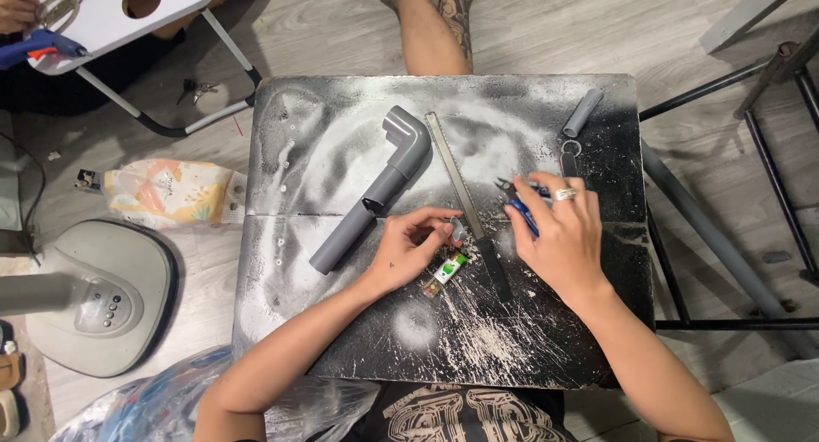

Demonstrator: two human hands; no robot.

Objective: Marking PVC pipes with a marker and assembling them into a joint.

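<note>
My left hand (pixel 413 246) pinches a small grey piece (pixel 459 230) between thumb and fingers near the middle of the black table (pixel 341 340). My right hand (pixel 559 233), a ring on one finger, grips blue-handled cutting pliers (pixel 520 199), whose dark jaws point left. A long hacksaw blade (pixel 465 199) lies between the two hands. To the left lies a grey pipe with an elbow fitting (pixel 375 190). A small green and white lighter (pixel 447 273) rests just below my left hand.
A short grey pipe piece (pixel 583 111) and a ring-shaped clip lie at the table's far right. Another person's tattooed legs (pixel 439 24) stand beyond the table. A fan base (pixel 98 297), a colourful packet (pixel 166 190), a white folding table (pixel 119 7) and metal frames (pixel 768 194) surround it.
</note>
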